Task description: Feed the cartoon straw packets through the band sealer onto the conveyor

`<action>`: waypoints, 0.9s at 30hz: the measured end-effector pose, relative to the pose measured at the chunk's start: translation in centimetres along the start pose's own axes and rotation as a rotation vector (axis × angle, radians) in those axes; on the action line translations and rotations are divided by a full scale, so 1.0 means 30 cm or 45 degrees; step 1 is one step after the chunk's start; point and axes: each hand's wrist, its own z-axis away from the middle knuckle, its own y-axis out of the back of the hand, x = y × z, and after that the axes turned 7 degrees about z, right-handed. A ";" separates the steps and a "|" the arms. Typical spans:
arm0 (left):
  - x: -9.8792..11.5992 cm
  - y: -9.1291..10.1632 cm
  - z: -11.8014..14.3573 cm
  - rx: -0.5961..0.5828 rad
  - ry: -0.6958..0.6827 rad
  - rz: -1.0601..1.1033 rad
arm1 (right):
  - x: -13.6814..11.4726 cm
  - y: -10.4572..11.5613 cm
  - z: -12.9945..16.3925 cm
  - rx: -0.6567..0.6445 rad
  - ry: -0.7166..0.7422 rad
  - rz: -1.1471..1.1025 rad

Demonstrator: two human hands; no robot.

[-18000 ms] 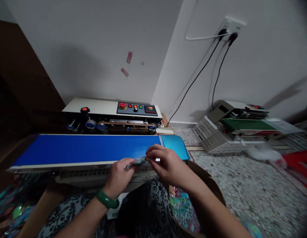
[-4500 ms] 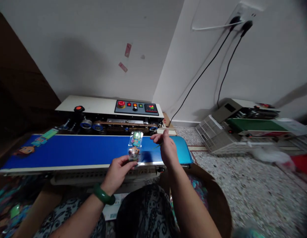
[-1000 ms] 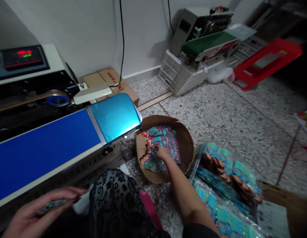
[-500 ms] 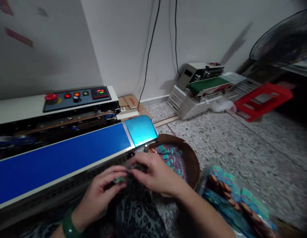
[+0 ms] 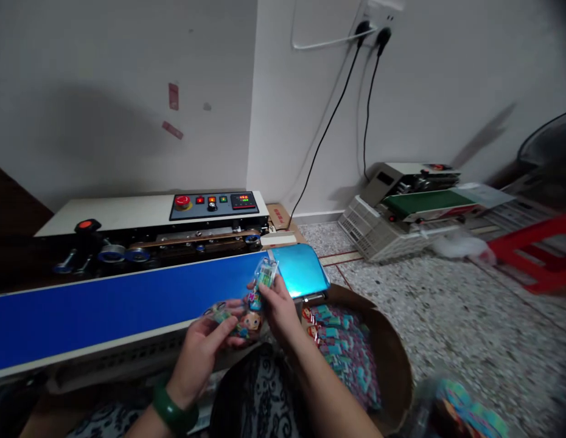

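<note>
My left hand (image 5: 201,345), with a green bangle on its wrist, holds a small bunch of colourful cartoon packets (image 5: 235,319) just in front of the sealing machine's near edge. My right hand (image 5: 276,302) grips one clear packet (image 5: 263,278) and holds it upright over the right end of the blue conveyor belt (image 5: 114,301). Both hands are close together, thumbs almost touching the packets. Behind the belt stands the machine's control panel (image 5: 214,204) with a red button and lit display.
A round brown basket (image 5: 392,359) with several packets lies on the speckled floor at my right. A bag of packets (image 5: 461,413) is at bottom right. A second sealer (image 5: 420,194) on a white crate, a red stool (image 5: 538,255) and wall cables (image 5: 331,121) stand further off.
My right hand has come up from the basket and my lap holding one packet, which now stands over the belt's right end. My view has swung left toward the machine.
</note>
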 end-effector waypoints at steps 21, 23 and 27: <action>0.039 0.055 0.009 -0.033 0.041 -0.382 | -0.109 0.030 -0.374 0.190 -0.243 0.553; 0.047 0.062 0.023 -0.031 0.063 -0.483 | -0.161 0.115 -0.334 0.270 -0.177 0.562; 0.049 0.088 0.033 -0.076 0.100 -0.895 | -0.196 0.516 -0.153 0.715 0.224 1.110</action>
